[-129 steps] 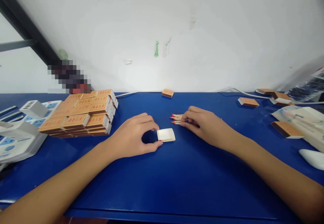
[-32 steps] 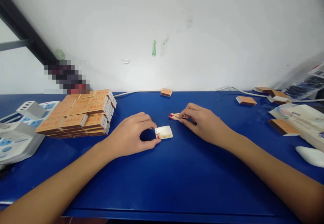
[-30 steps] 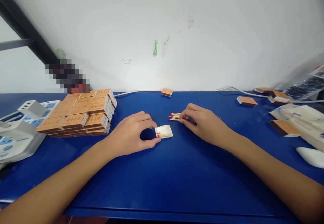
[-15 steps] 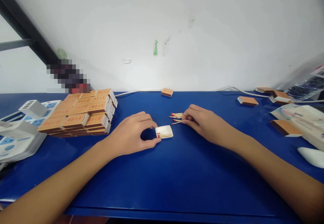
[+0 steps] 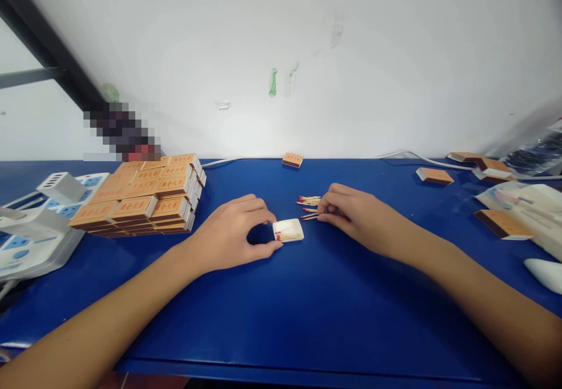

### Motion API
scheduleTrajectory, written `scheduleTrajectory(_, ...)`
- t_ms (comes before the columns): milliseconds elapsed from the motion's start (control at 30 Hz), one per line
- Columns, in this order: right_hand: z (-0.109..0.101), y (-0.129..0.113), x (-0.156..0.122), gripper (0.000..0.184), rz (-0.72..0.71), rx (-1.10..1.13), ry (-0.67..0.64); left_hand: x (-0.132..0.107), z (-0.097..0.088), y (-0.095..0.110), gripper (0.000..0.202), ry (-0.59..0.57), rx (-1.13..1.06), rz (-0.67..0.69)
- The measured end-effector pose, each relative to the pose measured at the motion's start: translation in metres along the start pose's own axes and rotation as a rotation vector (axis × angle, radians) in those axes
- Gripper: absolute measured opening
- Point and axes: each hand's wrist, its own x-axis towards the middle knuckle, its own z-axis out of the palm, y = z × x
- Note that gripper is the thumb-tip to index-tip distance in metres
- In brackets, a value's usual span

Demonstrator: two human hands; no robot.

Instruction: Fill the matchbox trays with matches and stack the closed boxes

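Observation:
A small white matchbox tray (image 5: 288, 229) lies on the blue table (image 5: 281, 307) with a few red-tipped matches inside. My left hand (image 5: 232, 234) pinches the tray's left end between thumb and fingers. My right hand (image 5: 351, 216) rests just right of the tray, its fingertips closed on matches (image 5: 311, 217) drawn out of a small loose pile of matches (image 5: 308, 201) lying behind them.
A stack of orange matchboxes (image 5: 144, 195) stands at the left, with white power strips (image 5: 35, 225) beyond it. One matchbox (image 5: 292, 160) sits by the wall. More matchboxes (image 5: 434, 176), a cable, plastic bags and a white object (image 5: 544, 273) lie at the right.
The tray was empty and now holds a few matches. My right hand has pulled matches from the pile toward the tray. My left hand has kept its grip.

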Motion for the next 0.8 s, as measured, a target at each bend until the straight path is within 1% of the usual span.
scheduleTrajectory(133,0.005,-0.003,0.001,0.015,-0.025,0.012,0.0,0.0,0.0,-0.001,0.02,0.001,0.004,-0.001)
scheduleTrajectory(233,0.007,-0.004,0.002,0.017,-0.029,0.032,0.006,0.0,-0.001,-0.001,0.019,0.004,0.0,-0.003)
scheduleTrajectory(367,0.007,-0.006,0.003,0.022,0.006,0.007,-0.006,0.0,0.0,0.0,0.02,0.0,-0.002,0.001)
scheduleTrajectory(467,0.004,-0.01,0.003,0.019,0.01,-0.002,0.004,0.0,0.001,0.001,0.021,0.001,0.006,0.004)
scheduleTrajectory(600,0.004,-0.03,0.001,0.016,-0.034,0.078,0.092,0.002,0.002,0.002,0.019,0.009,0.018,0.006)
scheduleTrajectory(700,0.01,-0.049,-0.001,0.013,-0.07,0.035,0.09,0.002,0.002,0.003,0.019,0.016,0.018,0.018)
scheduleTrajectory(800,0.015,-0.058,-0.003,0.011,-0.116,-0.025,0.07,0.002,0.003,0.003,0.019,0.016,0.012,0.024)
